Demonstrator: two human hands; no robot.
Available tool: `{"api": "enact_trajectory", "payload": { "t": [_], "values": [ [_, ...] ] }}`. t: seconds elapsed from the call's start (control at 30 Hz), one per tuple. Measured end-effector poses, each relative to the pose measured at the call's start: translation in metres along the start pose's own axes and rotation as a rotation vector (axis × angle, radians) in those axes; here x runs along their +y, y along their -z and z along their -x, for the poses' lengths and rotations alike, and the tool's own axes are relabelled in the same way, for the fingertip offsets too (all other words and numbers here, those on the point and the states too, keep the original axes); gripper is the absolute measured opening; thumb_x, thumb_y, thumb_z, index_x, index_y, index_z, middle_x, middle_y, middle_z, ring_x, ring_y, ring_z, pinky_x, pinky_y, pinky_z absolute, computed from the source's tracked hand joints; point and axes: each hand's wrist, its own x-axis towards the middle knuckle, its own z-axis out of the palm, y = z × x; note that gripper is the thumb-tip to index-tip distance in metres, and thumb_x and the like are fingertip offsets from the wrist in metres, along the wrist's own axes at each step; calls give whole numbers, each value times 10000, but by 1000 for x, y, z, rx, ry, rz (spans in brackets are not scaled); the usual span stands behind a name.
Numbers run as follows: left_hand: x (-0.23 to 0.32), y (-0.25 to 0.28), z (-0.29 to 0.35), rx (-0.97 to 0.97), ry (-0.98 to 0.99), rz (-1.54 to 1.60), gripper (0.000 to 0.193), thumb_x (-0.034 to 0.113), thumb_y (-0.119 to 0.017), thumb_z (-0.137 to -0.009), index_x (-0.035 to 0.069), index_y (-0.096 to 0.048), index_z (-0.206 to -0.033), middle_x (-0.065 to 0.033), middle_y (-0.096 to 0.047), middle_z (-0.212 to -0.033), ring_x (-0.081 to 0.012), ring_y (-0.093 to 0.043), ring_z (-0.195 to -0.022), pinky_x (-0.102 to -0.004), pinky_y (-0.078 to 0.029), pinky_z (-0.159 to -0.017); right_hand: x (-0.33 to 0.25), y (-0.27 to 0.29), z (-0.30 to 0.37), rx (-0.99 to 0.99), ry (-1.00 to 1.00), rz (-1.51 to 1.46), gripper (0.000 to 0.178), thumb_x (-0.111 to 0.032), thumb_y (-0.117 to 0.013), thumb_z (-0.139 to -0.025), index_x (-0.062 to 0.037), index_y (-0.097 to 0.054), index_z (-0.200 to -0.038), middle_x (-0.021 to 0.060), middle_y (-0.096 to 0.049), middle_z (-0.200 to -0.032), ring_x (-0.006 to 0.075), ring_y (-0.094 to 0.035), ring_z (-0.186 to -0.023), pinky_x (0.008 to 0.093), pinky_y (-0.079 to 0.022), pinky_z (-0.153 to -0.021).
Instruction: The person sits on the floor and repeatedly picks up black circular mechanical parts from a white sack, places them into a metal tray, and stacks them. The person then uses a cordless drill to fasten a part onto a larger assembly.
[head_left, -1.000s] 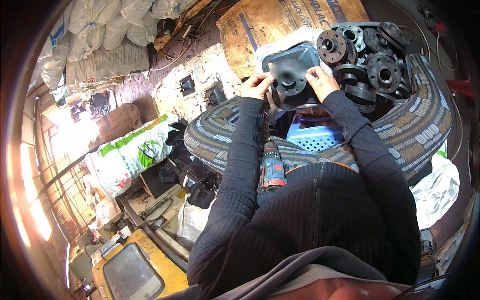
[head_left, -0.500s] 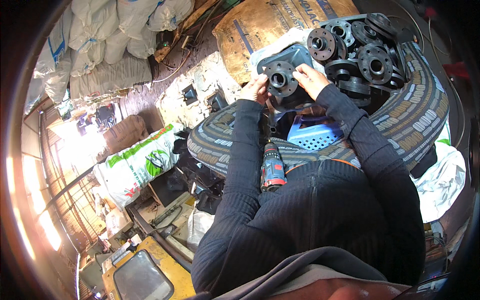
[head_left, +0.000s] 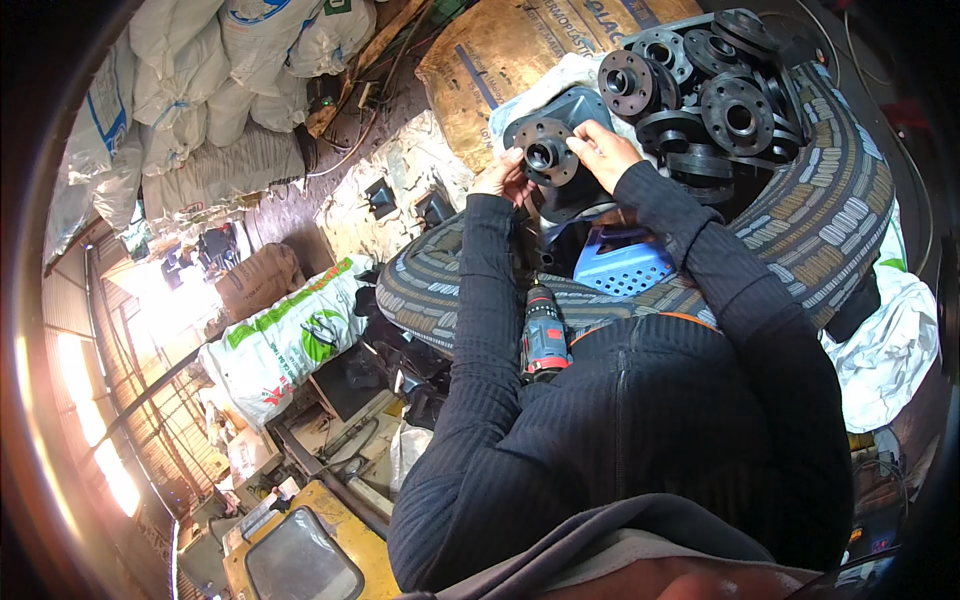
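Between my hands is a round black flange (head_left: 543, 152) with a raised central hub and a ring of small holes. My left hand (head_left: 504, 178) grips its left edge, and my right hand (head_left: 604, 154) pinches its upper right edge. Beneath it sits a dark square funnel-like piece (head_left: 585, 108), partly hidden by the flange and my fingers. A cordless drill (head_left: 545, 337) lies on my lap, its bit pointing away from me. A blue perforated plastic basket (head_left: 622, 266) stands just beyond my lap, between my forearms.
Several more black flanges (head_left: 737, 116) are heaped in a container at the far right. My legs in patterned trousers (head_left: 815, 235) curve around the work. Stacked white sacks (head_left: 215, 80) fill the far left. A green-and-white sack (head_left: 285, 335) and a yellow machine (head_left: 310, 545) lie to the left.
The flange has shifted slightly left and nearer, with both hands moving along with it. The whole view has tilted a little. The drill stays on my lap.
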Motion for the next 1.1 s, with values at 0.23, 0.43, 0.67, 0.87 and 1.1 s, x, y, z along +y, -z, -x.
{"api": "enact_trajectory", "payload": {
  "t": [0.23, 0.43, 0.67, 0.87, 1.1],
  "values": [
    [0, -1, 0, 30, -9, -8, 397, 220, -712, -784, 103, -524, -1113, -36, -627, -982, -176, -597, -860, -313, -509, -663, 0, 2, 0, 0, 19, 104, 386, -408, -519, -884, -47, -564, -1013, 165, -633, -843, 319, -620, -794, 385, -470, -681],
    [-8, 0, -7, -8, -77, -79, 423, 265, -674, -811, 118, -506, -1171, -30, -598, -1101, -175, -584, -924, -348, -470, -742, 8, 0, -4, 35, 20, 340, 430, -465, -491, -872, -44, -566, -908, 209, -626, -792, 391, -607, -782, 456, -468, -677],
    [-18, -11, -4, 80, -211, 33, 380, 259, -647, -840, 71, -528, -1149, -74, -611, -1084, -202, -577, -995, -401, -472, -857, 4, 4, -4, 16, 32, 409, 426, -459, -486, -872, -40, -561, -863, 221, -623, -804, 401, -599, -812, 472, -461, -703],
    [-34, -32, -10, 9, -451, 201, 286, 180, -596, -883, 10, -580, -1113, -90, -627, -1051, -177, -605, -920, -322, -498, -814, 4, 9, -11, -15, 33, 390, 469, -498, -507, -850, -37, -587, -850, 215, -627, -807, 390, -603, -805, 455, -468, -710],
    [-35, -35, -14, 226, -485, -10, 327, 248, -591, -894, -34, -625, -1055, -69, -640, -957, -127, -597, -822, -258, -481, -730, 11, 10, -11, -15, 5, 278, 480, -525, -529, -830, -49, -582, -851, 214, -617, -781, 393, -601, -790, 448, -462, -664]
  ]
}}
